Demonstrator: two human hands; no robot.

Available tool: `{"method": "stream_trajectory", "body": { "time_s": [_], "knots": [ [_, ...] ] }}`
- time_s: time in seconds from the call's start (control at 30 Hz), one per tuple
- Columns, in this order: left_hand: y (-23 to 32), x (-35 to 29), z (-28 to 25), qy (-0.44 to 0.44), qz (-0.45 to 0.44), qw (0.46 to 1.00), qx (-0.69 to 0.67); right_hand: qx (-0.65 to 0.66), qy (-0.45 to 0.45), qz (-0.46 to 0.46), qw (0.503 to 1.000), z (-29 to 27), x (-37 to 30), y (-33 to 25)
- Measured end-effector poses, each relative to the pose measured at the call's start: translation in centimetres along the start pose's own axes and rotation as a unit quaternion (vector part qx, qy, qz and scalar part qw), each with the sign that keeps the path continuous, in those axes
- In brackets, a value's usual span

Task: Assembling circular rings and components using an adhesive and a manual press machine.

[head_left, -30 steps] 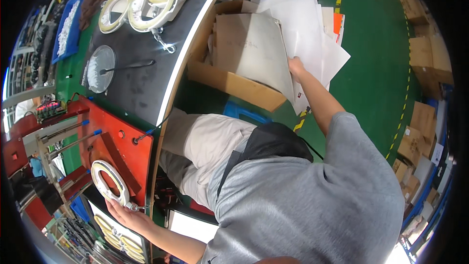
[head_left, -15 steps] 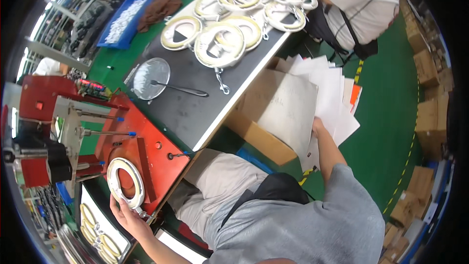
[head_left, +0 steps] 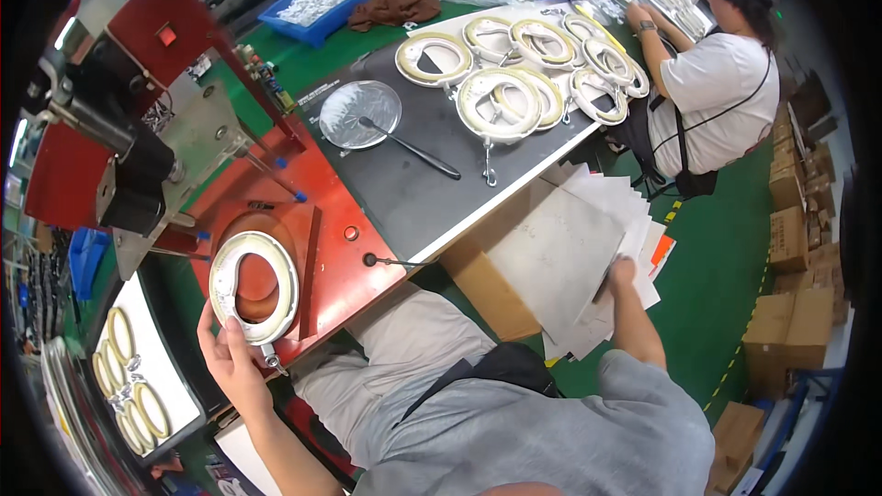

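My left hand grips the near-left rim of a white ring-shaped part with a metal clasp hanging at its lower edge. The ring lies tilted over the round recess of a red press base. To the right, beside the table, my right hand is closed at the edge of a fanned stack of paper sheets, its fingertips partly hidden. The sheets rest over an open cardboard box.
Several similar rings lie on the dark table, near a clear bowl of white material and a black spoon. More rings sit on a white tray. The press head overhangs at left. A co-worker sits at far right.
The view has turned, so the scene sits differently in the picture. My left hand keeps hold of the ring over the press base, and my right hand stays at the paper sheets.
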State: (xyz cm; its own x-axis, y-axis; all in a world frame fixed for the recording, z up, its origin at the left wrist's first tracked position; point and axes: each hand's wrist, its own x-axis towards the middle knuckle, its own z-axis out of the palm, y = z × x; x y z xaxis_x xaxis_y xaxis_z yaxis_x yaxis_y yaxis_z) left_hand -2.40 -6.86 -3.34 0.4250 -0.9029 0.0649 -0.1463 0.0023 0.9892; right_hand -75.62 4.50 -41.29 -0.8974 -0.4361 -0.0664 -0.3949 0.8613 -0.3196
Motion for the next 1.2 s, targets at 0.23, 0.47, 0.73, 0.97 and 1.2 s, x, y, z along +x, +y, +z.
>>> {"method": "stream_trajectory", "body": {
  "time_s": [0.23,0.47,0.73,0.97,1.2],
  "knots": [
    [0.0,-0.4,-0.7,0.024,0.012,1.000,0.004,-0.113,0.202,-0.105,0.967,-29.9,-6.1,-16.1],
    [1.3,-2.2,0.0,0.132,0.114,0.985,0.009,-0.247,0.149,-0.391,0.874,-44.7,-16.9,-29.9],
    [0.3,-9.3,4.4,-0.486,-0.018,0.866,-0.118,0.039,-0.135,-0.440,0.887,-57.3,-19.2,-32.3],
    [-6.3,-10.2,11.1,-0.477,-0.445,0.636,-0.412,0.235,-0.227,-0.513,0.794,-60.5,-12.9,-23.5],
    [-6.4,-10.8,12.9,-0.469,-0.551,0.437,-0.534,0.542,-0.264,-0.533,0.593,-53.4,-7.0,-16.7]
  ]
}}
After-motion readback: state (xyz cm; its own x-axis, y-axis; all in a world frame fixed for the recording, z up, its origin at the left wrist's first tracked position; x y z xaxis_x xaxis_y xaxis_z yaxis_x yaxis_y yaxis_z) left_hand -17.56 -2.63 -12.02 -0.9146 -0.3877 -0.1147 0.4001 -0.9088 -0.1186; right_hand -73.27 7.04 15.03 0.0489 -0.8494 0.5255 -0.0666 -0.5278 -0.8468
